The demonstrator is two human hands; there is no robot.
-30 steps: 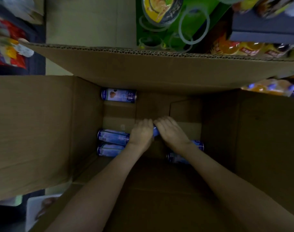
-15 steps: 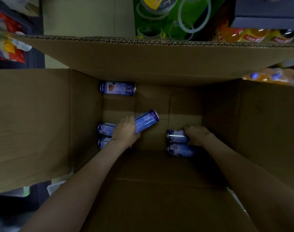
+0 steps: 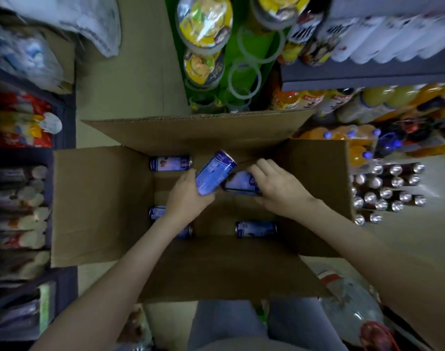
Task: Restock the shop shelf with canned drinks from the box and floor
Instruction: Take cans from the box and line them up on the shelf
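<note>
An open cardboard box (image 3: 100,206) stands on the floor below me. My left hand (image 3: 186,196) grips a blue can (image 3: 215,172) and holds it tilted above the box's floor. My right hand (image 3: 279,186) grips a second blue can (image 3: 240,183) right beside it. On the bottom of the box lie more blue cans: one at the far left (image 3: 170,163), one at the near right (image 3: 255,229), and two at the near left (image 3: 157,212), partly hidden by my left forearm.
A cluster of dark cans with silver tops (image 3: 386,193) stands on the floor right of the box. Orange drink bottles (image 3: 355,138) and shelves (image 3: 368,77) lie beyond it. A green display rack (image 3: 226,72) stands behind the box. Packed shelves (image 3: 19,198) line the left.
Both hands have lifted off the box's floor, each with a blue can. My head has risen, so the box looks smaller and more of the shop shows around it.
</note>
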